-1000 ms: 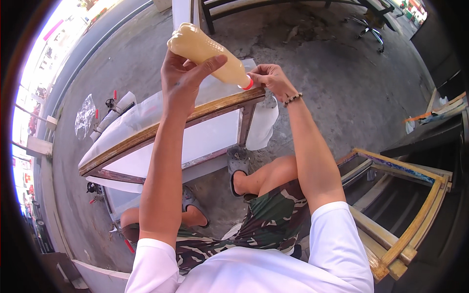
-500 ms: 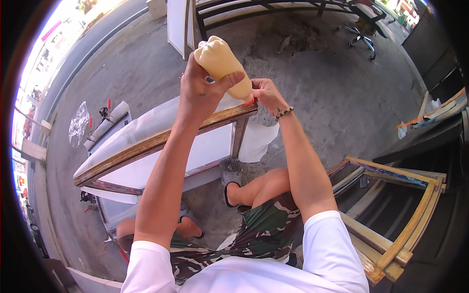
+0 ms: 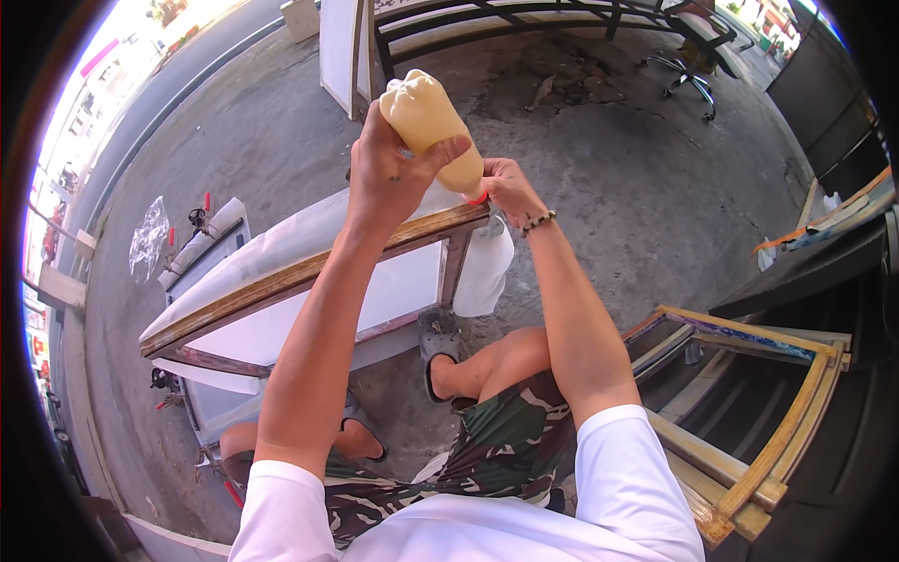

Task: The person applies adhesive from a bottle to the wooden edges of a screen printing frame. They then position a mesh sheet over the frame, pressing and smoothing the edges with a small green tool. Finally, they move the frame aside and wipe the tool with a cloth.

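My left hand [image 3: 398, 169] is wrapped round a plastic bottle [image 3: 426, 112] of pale yellow, creamy stuff. The bottle is tilted upside down, and its red cap points at the far right corner of a wooden frame [image 3: 309, 270]. Beside that cap, my right hand [image 3: 512, 190] is closed at the corner, its fingertips partly hidden, so what they pinch cannot be made out. Thin white sheeting [image 3: 272, 234] lies along the frame's far side, and a loose flap [image 3: 484, 272] hangs below the corner near my right hand.
More wooden frames [image 3: 777, 450] are stacked at the right. Clear plastic wrap [image 3: 149, 239] and a rolled sheet [image 3: 201, 245] lie on the concrete floor at left. Black metal railing [image 3: 496, 21], a white panel [image 3: 339, 56] and a wheeled chair base [image 3: 690, 80] stand farther off.
The loose white flap below the corner has swung left and narrowed. My right hand has shifted slightly left and down, while the bottle stays tilted at the corner.
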A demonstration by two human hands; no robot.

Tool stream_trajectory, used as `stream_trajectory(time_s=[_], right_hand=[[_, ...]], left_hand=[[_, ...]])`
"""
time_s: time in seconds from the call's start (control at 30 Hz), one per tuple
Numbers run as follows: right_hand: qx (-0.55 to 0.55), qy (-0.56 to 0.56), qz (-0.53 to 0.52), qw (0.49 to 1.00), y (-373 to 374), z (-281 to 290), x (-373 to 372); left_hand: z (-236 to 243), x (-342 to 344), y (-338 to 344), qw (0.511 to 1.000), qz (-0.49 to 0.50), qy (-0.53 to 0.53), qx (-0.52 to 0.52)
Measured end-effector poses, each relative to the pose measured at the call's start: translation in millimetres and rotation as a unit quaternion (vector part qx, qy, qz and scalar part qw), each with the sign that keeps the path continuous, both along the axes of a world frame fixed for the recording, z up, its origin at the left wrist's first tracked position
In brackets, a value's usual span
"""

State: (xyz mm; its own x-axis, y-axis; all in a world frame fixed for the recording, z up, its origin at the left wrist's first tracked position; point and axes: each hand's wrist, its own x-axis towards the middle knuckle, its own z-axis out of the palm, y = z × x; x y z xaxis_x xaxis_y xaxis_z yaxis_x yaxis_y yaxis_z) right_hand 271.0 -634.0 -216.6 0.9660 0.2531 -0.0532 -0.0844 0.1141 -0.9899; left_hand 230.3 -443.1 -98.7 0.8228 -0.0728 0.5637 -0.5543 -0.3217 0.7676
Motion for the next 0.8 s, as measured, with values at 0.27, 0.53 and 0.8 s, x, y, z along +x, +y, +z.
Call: stream_trajectory(time_s=[0.27, 0.53, 0.8], right_hand=[[0.022, -0.006, 0.001, 1.0, 0.9, -6.6, 2.4], [0.025, 0.013, 0.009, 1.0, -1.9, -11.9, 6.2], [0.031, 0.01, 0.012, 0.999, -0.6, -6.7, 2.9]], left_hand=[[6.4, -3.5, -3.4, 1.0, -0.014, 0.022, -0.008], [12.2, -6.6, -4.3, 1.0, 0.005, 0.01, 0.029], [6.2, -3.6, -1.2, 1.0, 0.013, -0.005, 0.028]])
